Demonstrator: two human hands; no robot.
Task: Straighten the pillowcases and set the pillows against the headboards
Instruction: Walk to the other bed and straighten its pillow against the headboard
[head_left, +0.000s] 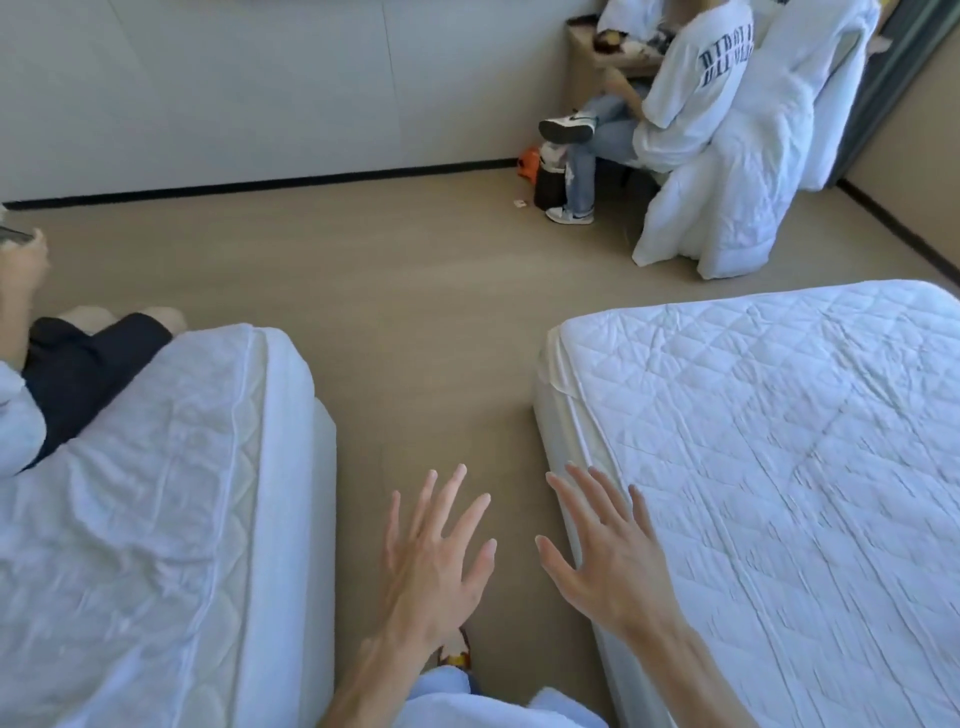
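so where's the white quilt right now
In the head view the white quilt is at upper right, draped over the chair behind the seated person, beyond the right bed.

White T-shirt (691, 78) — lettering unreadable

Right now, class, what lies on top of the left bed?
On the left bed: a quilted cover and a seated person's legs at its far corner. No pillow shows; the headboard end is out of view.
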